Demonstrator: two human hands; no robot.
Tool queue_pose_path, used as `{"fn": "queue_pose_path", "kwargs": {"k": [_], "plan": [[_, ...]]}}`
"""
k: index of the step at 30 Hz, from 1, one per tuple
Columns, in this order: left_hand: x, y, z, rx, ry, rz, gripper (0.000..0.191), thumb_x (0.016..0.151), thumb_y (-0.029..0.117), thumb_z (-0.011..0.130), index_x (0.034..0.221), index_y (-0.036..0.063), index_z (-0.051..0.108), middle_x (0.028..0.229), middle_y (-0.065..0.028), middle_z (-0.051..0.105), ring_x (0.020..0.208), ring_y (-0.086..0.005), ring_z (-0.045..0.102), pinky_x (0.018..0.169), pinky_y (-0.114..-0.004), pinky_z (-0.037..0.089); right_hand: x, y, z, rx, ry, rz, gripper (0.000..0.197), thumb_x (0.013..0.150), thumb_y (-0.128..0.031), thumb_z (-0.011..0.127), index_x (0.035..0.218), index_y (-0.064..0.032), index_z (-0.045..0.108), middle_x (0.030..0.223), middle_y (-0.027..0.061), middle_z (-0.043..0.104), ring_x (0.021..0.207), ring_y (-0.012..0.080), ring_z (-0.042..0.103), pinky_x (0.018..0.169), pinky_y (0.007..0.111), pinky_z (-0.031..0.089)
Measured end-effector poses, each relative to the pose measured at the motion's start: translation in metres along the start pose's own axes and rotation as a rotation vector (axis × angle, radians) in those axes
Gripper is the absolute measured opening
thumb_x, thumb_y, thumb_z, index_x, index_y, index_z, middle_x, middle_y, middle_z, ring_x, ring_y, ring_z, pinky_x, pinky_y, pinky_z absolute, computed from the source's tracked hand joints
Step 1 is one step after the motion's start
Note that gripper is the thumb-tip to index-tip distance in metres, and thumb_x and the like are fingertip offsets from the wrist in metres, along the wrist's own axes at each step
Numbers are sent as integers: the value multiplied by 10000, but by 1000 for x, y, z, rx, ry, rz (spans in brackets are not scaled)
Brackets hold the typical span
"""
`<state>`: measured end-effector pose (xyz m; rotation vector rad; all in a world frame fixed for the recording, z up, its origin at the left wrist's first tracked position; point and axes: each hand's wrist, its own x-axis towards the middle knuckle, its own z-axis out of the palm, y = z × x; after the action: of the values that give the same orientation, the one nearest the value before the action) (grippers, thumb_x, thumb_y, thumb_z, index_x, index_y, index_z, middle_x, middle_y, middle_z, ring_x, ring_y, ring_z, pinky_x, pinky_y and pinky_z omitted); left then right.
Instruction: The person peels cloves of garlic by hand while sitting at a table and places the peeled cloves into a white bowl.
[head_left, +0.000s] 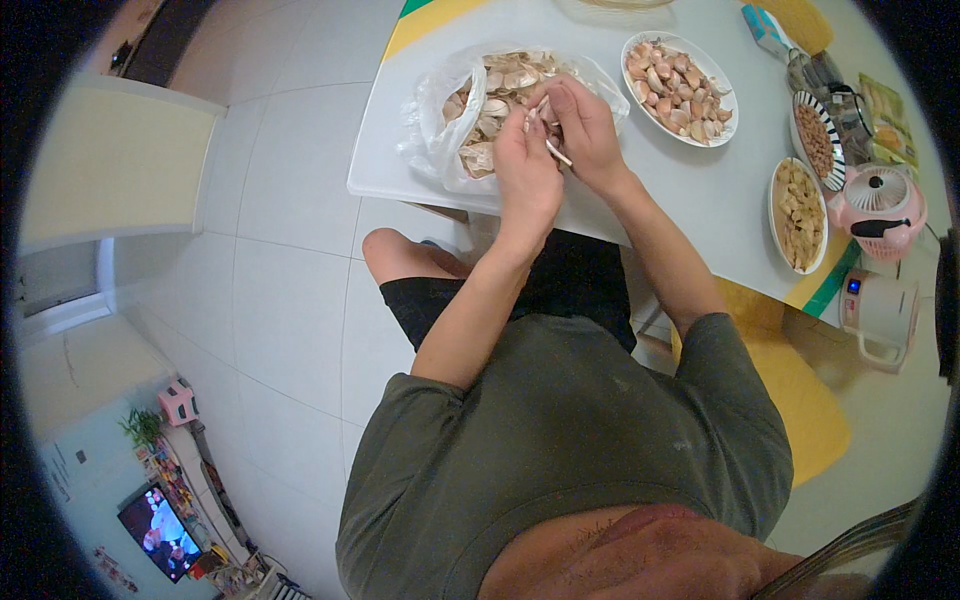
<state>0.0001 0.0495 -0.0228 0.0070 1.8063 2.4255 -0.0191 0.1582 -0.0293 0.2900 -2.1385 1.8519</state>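
Note:
Both my hands meet over an open white plastic bag full of garlic skins and some garlic. My left hand and my right hand hold a garlic bulb between their fingers; its pale dry stem sticks out below, towards me. The fingers hide much of the bulb. Just right of the bag stands a white oval plate heaped with separate unpeeled garlic cloves.
On the table's right side are an oval dish of pale food pieces, a striped bowl of peanuts, a pink fan, glassware and a tissue pack. A yellow chair stands at the right.

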Motion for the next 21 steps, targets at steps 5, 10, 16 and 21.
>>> {"fn": "queue_pose_path", "kwargs": {"k": [5, 10, 16, 21], "plan": [[4, 13, -2, -13, 20, -80, 261, 1073, 131, 429, 911, -23, 564, 755, -15, 550, 695, -102, 492, 625, -295, 420, 3, 5, 0, 143, 22, 98, 251, 1072, -259, 520, 1114, -52, 656, 738, 11, 580, 673, 66, 509, 603, 243, 427], [11, 8, -10, 160, 100, 71, 257, 1034, 145, 487, 854, -24, 560, 709, -71, 547, 659, -144, 484, 626, -334, 420, 0, 1, 6, 68, 107, -53, 221, 1033, -201, 595, 1203, -73, 652, 828, 35, 629, 760, 87, 570, 680, 256, 475], [9, 23, -10, 370, 148, 366, 225, 999, 133, 510, 873, -39, 584, 728, -156, 603, 653, -221, 555, 636, -376, 454, 2, -3, 0, -95, -45, -180, 251, 1011, -133, 604, 1249, -61, 643, 891, 62, 667, 798, 101, 608, 724, 262, 502], [8, 25, -15, 436, 114, 358, 222, 987, 144, 532, 892, -43, 603, 751, -165, 636, 659, -240, 598, 642, -382, 476, 2, -1, 0, -10, -62, -17, 241, 1050, -147, 537, 1226, -17, 635, 911, 50, 679, 793, 97, 602, 725, 257, 502]]}}
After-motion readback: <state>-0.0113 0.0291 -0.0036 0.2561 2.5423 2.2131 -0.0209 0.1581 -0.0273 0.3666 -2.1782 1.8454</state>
